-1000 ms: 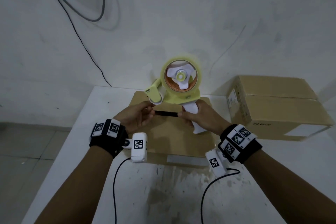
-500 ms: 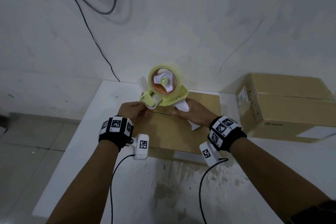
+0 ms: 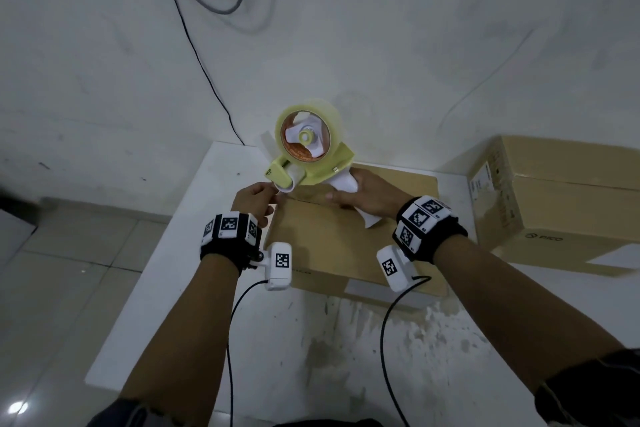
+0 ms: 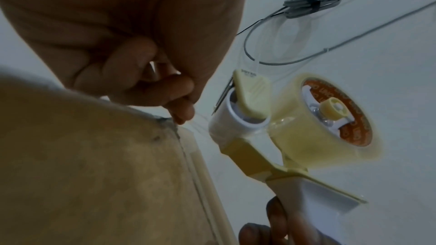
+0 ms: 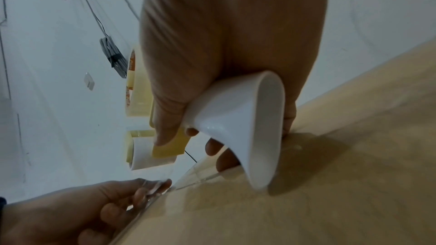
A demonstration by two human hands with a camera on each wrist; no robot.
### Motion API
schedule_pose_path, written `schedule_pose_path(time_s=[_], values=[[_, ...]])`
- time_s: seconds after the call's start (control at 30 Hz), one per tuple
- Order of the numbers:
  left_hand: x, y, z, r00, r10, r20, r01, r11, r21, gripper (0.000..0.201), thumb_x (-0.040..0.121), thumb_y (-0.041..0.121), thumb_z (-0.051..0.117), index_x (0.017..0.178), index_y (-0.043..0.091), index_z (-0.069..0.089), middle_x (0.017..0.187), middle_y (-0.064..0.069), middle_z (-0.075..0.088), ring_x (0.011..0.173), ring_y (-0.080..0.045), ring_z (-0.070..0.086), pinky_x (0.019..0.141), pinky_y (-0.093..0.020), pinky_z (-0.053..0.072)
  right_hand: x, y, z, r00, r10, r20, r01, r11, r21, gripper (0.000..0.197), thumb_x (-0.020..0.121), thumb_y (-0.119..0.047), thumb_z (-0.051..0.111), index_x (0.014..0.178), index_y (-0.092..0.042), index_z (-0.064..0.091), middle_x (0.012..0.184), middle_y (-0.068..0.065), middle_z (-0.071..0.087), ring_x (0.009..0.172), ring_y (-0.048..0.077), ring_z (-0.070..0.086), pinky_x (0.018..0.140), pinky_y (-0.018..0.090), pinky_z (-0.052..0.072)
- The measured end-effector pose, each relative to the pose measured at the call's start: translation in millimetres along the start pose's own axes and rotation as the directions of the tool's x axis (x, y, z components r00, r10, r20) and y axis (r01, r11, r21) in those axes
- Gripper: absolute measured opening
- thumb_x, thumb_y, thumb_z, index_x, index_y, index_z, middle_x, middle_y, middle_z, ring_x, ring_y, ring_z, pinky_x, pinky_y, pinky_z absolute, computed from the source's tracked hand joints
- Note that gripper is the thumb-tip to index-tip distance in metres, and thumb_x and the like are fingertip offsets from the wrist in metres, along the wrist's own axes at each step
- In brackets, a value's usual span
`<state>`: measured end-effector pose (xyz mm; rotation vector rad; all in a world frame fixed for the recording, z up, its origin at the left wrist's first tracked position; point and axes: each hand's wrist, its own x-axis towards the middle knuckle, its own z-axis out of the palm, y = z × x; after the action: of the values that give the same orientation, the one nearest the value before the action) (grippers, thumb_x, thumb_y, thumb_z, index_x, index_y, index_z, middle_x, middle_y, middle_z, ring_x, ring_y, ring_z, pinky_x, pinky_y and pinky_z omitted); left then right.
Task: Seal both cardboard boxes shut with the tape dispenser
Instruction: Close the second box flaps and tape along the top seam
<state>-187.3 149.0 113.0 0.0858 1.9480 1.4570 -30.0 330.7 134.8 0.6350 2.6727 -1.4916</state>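
Observation:
A yellow tape dispenser (image 3: 308,156) with a clear tape roll hovers over the far left corner of the near cardboard box (image 3: 346,246). My right hand (image 3: 346,192) grips its white handle (image 5: 245,118), fingers wrapped round it. My left hand (image 3: 272,196) pinches the clear tape end (image 4: 200,118) at the box's left edge, just under the dispenser's white roller (image 4: 235,118). In the left wrist view the left hand's fingertips (image 4: 181,111) sit at the box corner (image 4: 165,120). The second cardboard box (image 3: 554,198) stands to the right, untouched.
Both boxes sit on a white table (image 3: 311,357) pushed against a white wall. Thin cables (image 3: 194,45) hang on the wall behind. The table's left edge (image 3: 149,263) drops to a tiled floor. Wrist camera cords (image 3: 235,322) trail over the near tabletop.
Both hands and the dispenser have moved left and farther away, from the middle of the near box to its far left corner. The left hand now holds the tape end down at the box edge.

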Motion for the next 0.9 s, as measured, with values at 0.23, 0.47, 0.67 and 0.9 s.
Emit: schedule_pose_path(time_s=[0.23, 0.47, 0.67, 0.9], values=[[1, -14, 5, 0.997, 0.054, -0.062, -0.055, 0.998, -0.013, 0.016, 0.093, 0.011, 0.051, 0.08, 0.011, 0.061, 0.068, -0.008, 0.06, 0.032, -0.005, 0.04, 0.035, -0.013, 0.026, 6, 11, 5, 0.999, -0.005, 0.037, 0.007, 0.997, -0.071, 0.041, 0.088, -0.049, 0.069, 0.119, -0.024, 0.061, 0.11, -0.005, 0.066, 0.097, 0.014, 0.061, 0.079, 0.026, 0.041], [10, -24, 2, 0.993, 0.1, -0.064, -0.099, 0.995, 0.013, 0.014, 0.093, 0.006, 0.05, 0.084, 0.005, 0.06, 0.062, -0.01, 0.057, 0.033, -0.007, 0.041, 0.038, -0.015, 0.029, 10, 12, 8, 0.999, 0.03, 0.031, -0.026, 0.989, -0.143, 0.044, 0.086, -0.041, 0.073, 0.122, -0.017, 0.062, 0.116, 0.003, 0.067, 0.102, 0.022, 0.062, 0.083, 0.031, 0.045], [19, -16, -7, 0.999, 0.013, 0.053, -0.015, 0.999, 0.05, 0.019, 0.094, 0.012, 0.058, 0.075, 0.01, 0.059, 0.054, -0.003, 0.059, 0.036, -0.006, 0.049, 0.039, -0.014, 0.037, 10, 11, 7, 0.999, 0.037, 0.034, -0.031, 0.988, -0.151, 0.046, 0.086, -0.041, 0.074, 0.124, -0.018, 0.061, 0.119, 0.004, 0.067, 0.104, 0.022, 0.062, 0.085, 0.032, 0.046], [21, -16, -19, 0.993, -0.051, 0.102, 0.034, 0.986, 0.164, 0.021, 0.088, 0.026, 0.067, 0.096, 0.006, 0.067, 0.074, -0.01, 0.06, 0.057, -0.017, 0.055, 0.047, -0.019, 0.043, 10, 8, 3, 0.997, 0.043, 0.067, -0.036, 0.994, -0.106, 0.045, 0.086, -0.041, 0.074, 0.122, -0.018, 0.063, 0.116, 0.003, 0.068, 0.104, 0.022, 0.063, 0.094, 0.038, 0.049]])
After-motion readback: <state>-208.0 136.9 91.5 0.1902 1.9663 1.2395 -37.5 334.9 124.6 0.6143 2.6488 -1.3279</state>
